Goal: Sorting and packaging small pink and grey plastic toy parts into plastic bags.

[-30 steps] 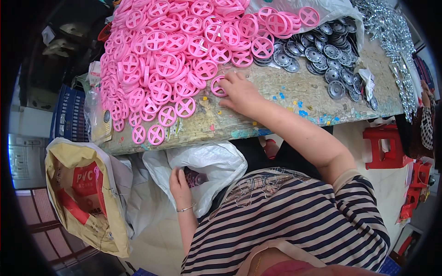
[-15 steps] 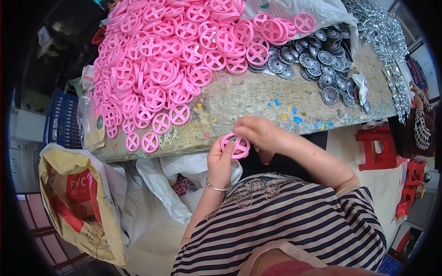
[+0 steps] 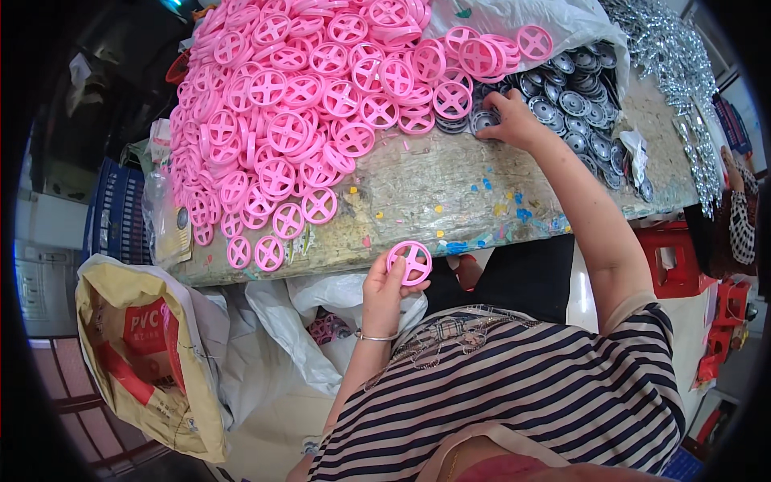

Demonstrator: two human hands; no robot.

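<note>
My left hand (image 3: 383, 287) holds a pink plastic wheel with crossed spokes (image 3: 413, 263) in front of the table's near edge, thumb on its face and fingers behind. Reaching far over the table, my right hand (image 3: 514, 120) is at the left side of a heap of dark grey round discs (image 3: 574, 104). Its thumb and fingers are spread around a grey disc (image 3: 485, 120); whether they grip it is hard to see. A large pile of the same pink wheels (image 3: 285, 132) covers the left and back of the table.
The worn table (image 3: 418, 181) has coloured scraps on it. A white plastic bag (image 3: 530, 28) lies behind the discs, silver tinsel (image 3: 666, 72) at far right. Below stand an open paper sack (image 3: 197, 402) and a white bag (image 3: 293, 333). A red stool (image 3: 675, 261) is at right.
My right hand has left the pink wheel and moved far forward and right to the grey discs. My left hand keeps the wheel, now slightly lower and turned face up.
</note>
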